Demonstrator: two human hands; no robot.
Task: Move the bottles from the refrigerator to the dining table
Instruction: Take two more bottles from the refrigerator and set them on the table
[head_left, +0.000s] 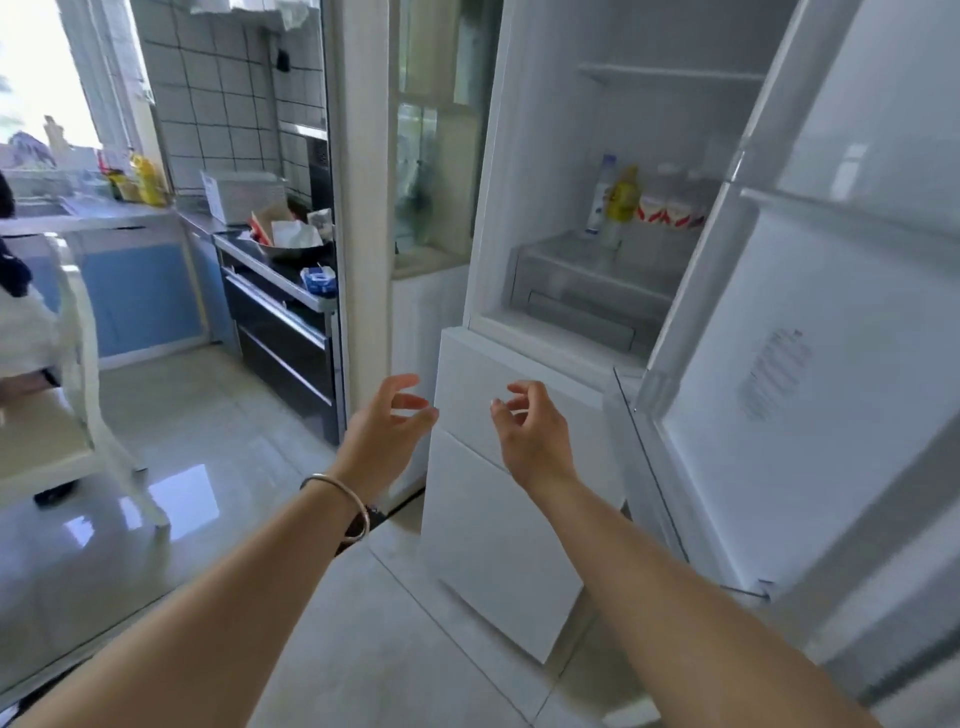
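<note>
The white refrigerator (524, 218) stands open, its door (810, 364) swung out to the right. On a lower shelf inside stand a white bottle with a blue cap (601, 195) and, just right of it, a bottle with a yellow label (622, 200). Beside them lies a red-and-white carton pack (670, 213). My left hand (387, 431) and my right hand (530, 428) are both raised in front of the closed lower drawers (498, 467), fingers apart and empty, well below the bottles. A bangle sits on my left wrist.
A kitchen opens to the left, with a black oven and cooktop (280, 312), a pan with papers on it, and blue cabinets (135, 296). A white chair (78, 395) and part of a person are at the far left. Glossy tiled floor lies below.
</note>
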